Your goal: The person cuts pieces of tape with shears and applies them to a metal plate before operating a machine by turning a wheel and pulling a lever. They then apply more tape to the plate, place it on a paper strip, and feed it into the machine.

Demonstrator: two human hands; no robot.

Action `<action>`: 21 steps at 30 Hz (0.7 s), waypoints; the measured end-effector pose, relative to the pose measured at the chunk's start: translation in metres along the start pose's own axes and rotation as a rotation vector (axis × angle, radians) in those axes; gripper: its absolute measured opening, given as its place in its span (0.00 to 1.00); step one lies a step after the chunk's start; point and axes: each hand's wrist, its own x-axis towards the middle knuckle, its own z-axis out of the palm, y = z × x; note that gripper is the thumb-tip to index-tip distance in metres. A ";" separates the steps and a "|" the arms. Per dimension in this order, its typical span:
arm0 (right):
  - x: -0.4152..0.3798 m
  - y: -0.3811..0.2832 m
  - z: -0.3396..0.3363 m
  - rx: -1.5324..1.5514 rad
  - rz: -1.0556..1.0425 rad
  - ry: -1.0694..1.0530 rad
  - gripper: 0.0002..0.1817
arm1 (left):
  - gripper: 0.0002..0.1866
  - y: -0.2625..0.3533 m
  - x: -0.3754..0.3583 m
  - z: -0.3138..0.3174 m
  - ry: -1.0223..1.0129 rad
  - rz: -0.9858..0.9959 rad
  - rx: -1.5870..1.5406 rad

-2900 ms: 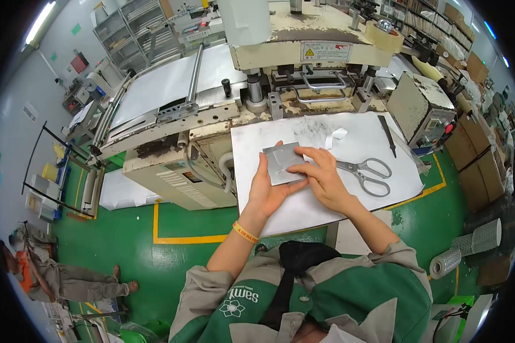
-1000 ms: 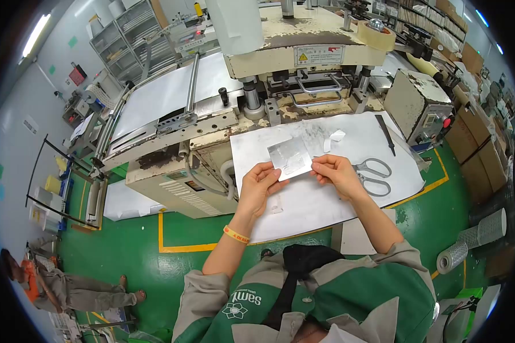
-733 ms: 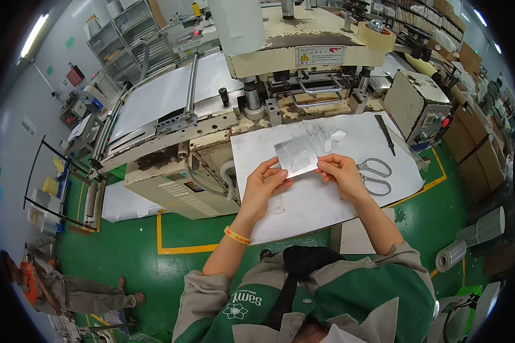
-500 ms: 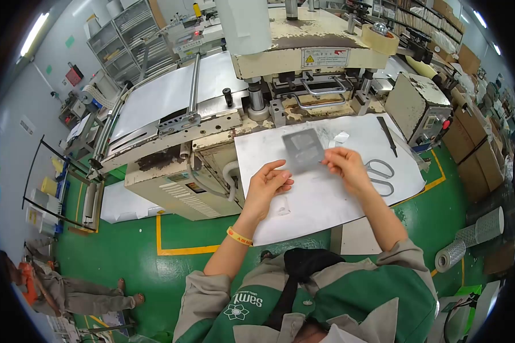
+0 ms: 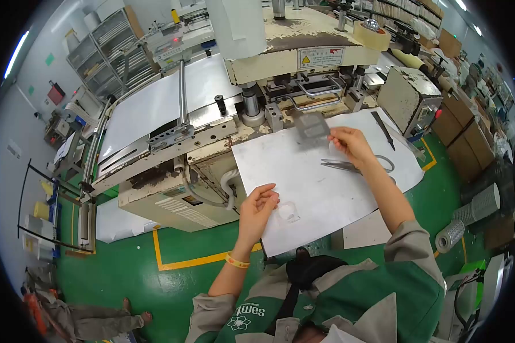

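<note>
My right hand [image 5: 352,145] pinches the corner of a thin grey translucent sheet [image 5: 312,127], blurred by motion, over the far side of a white-covered worktop [image 5: 252,166]. Below that hand lies a pair of scissors [image 5: 339,164], its blades pointing left and its handles partly hidden by my forearm. My left hand [image 5: 258,207] hovers at the worktop's near left, fingers loosely bent with nothing seen in them. Close to its fingertips rests a small clear film piece [image 5: 289,212]. To the right lies a slender black pointed tool [image 5: 383,130].
A worn cream press [image 5: 292,58] with metal handles stands right behind the worktop. Its feed bed [image 5: 140,108] carries white sheet at left. A control box [image 5: 409,94] stands at right. A person [image 5: 86,317] is at lower left on the green floor.
My right hand has moved the grey sheet away from me, towards the press. My left hand has drawn back nearer my body, beside the clear film. The scissor blades now show.
</note>
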 end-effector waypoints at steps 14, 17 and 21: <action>-0.014 0.012 0.015 -0.377 0.109 -0.100 0.14 | 0.11 -0.019 -0.026 -0.006 0.670 0.386 0.044; -0.074 -0.030 0.008 -0.753 -0.115 -0.198 0.11 | 0.09 -0.079 -0.061 -0.023 0.887 0.238 0.001; -0.170 -0.004 -0.074 -0.462 0.478 -0.862 0.14 | 0.29 -0.246 -0.163 -0.034 -0.018 -0.458 0.750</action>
